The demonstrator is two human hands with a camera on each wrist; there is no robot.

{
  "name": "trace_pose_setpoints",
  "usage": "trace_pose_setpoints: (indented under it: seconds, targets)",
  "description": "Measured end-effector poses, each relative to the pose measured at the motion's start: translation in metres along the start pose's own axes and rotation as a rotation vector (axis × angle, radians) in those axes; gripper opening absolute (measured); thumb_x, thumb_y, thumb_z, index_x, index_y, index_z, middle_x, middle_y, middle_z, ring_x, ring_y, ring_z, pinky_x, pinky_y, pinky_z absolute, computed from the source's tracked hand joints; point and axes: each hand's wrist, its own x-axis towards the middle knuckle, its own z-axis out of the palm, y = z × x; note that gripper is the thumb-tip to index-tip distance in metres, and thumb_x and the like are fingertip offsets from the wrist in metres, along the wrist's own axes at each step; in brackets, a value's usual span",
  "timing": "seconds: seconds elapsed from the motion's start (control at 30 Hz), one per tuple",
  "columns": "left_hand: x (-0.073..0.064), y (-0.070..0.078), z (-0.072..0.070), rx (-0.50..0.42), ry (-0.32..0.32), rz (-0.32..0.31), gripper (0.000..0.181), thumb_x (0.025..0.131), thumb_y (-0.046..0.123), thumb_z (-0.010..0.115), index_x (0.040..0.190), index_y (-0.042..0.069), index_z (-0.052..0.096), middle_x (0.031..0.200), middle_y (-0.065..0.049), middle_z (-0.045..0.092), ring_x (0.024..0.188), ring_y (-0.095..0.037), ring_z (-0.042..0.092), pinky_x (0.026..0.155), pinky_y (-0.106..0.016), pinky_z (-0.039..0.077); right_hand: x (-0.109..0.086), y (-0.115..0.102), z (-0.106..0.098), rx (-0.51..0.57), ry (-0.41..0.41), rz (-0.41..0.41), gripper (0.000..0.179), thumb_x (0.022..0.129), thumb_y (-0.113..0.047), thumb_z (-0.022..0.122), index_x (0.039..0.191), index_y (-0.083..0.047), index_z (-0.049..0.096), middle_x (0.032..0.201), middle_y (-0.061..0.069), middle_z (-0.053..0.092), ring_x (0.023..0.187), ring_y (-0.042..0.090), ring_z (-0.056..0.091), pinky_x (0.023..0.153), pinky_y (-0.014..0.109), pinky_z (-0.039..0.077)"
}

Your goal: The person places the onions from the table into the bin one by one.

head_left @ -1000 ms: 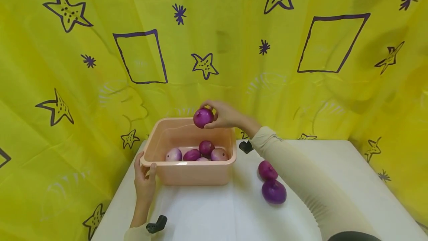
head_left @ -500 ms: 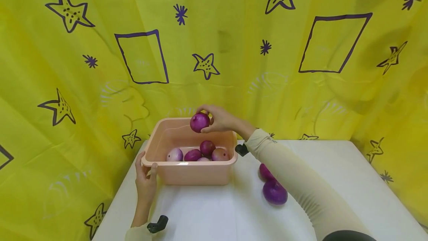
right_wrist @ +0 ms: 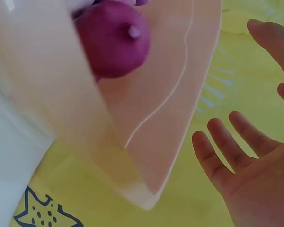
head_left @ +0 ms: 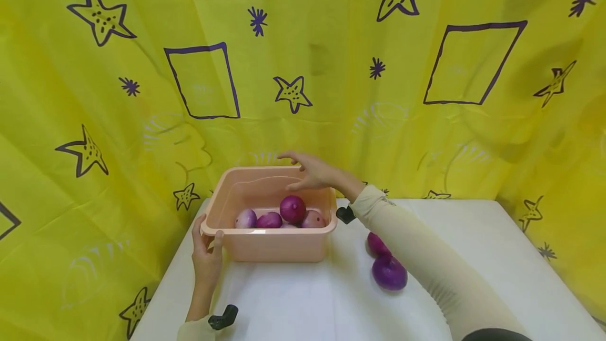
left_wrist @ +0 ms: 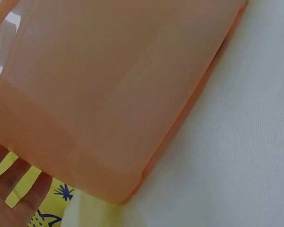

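Right hand spread and empty above the tub; left hand clamped on its near-left rim.

Head view: the round, glossy purple onion (head_left: 292, 209) lies in the smooth peach plastic tub (head_left: 272, 245), just below the right hand (head_left: 312, 171); left hand (head_left: 206, 254) pinches the corner on the white tabletop (head_left: 303, 304).
Left wrist view: the tub's matte wall (left_wrist: 109, 94) fills the frame.
Right wrist view: the fingers (right_wrist: 217, 151) are straight, holding nothing, with the onion beneath.

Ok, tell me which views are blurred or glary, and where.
Head view: sharp and evenly lit, though wide-angle bending curves the yellow backdrop. Left wrist view: the peach basin fills the frame, soft, with a white glare patch top left. Right wrist view: the purple onion and the basin rim look smeared, while the open right hand is clearer.
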Motion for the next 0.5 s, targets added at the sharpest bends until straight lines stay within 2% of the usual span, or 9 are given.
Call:
trace_pose_setpoints:
  seconds: [0.27,0.33,0.5]
  targets:
    - [0.000,0.002,-0.002,0.006,0.000,0.016,0.063,0.105,0.024,0.056,0.160,0.026,0.026,0.161,-0.011,0.040,0.134,-0.036,0.052,0.088,-0.006,0.044,-0.023,0.006,-0.007,0.017,0.080,-0.048,0.077,0.086,-0.015,0.083,0.152,-0.006,0.045,0.153,0.016,0.047,0.133,0.041,0.049,0.103,0.051,0.050]
    - [0.000,0.003,-0.003,0.000,-0.001,0.013,0.063,0.105,0.022,0.056,0.161,0.024,0.026,0.162,-0.012,0.039,0.134,-0.037,0.051,0.088,-0.005,0.043,-0.033,0.009,-0.010,0.017,0.101,-0.064,0.075,0.085,-0.013,0.084,0.150,-0.005,0.047,0.152,0.018,0.049,0.132,0.042,0.050,0.101,0.052,0.051]
    - [-0.002,0.004,-0.002,0.000,-0.013,-0.008,0.065,0.105,0.024,0.056,0.162,0.024,0.023,0.163,-0.011,0.036,0.133,-0.033,0.051,0.087,-0.005,0.043,-0.066,0.013,-0.019,0.020,0.133,-0.057,0.071,0.085,-0.011,0.083,0.148,-0.006,0.050,0.143,0.019,0.054,0.115,0.043,0.060,0.094,0.057,0.053]
